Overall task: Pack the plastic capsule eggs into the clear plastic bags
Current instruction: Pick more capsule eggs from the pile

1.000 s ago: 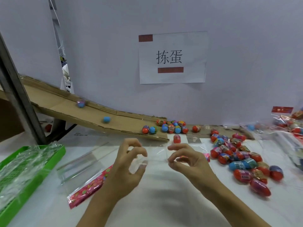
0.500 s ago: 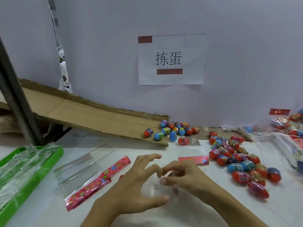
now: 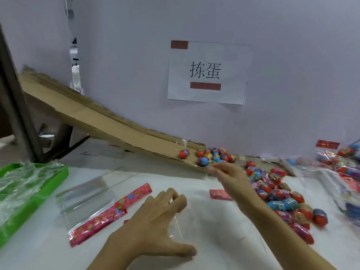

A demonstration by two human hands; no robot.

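A white worktop [image 3: 48,240] fills the lower part of the view, backed by a pale wall [image 3: 292,75] that carries a paper sign [image 3: 208,73] with two printed characters and two red strips. A cardboard ramp [image 3: 109,121] slopes down from the upper left along the wall and ends on the worktop near the middle. A dark metal post [image 3: 17,114] stands at the far left. A green tray [image 3: 44,190] lined with crinkled clear film sits at the left edge.

The left hand [image 3: 155,221] lies low over the worktop, fingers bent, resting on a clear plastic bag [image 3: 194,227] that lies flat beneath it; whether it pinches the bag cannot be told. The right hand [image 3: 228,176] is well apart from the left, stretched toward the foot of the ramp with straight fingers that hold nothing; it is blurred.

A stack of clear bags with red flowered header strips [image 3: 109,213] lies between the tray and the left hand. A big loose pile of capsule eggs [image 3: 282,199], red, blue and pink, spreads across the worktop on the right of the right arm. A smaller cluster of eggs [image 3: 212,155] sits at the bottom of the ramp, just beyond the right fingertips. Filled bags [image 3: 342,160] of eggs lie at the far right edge.
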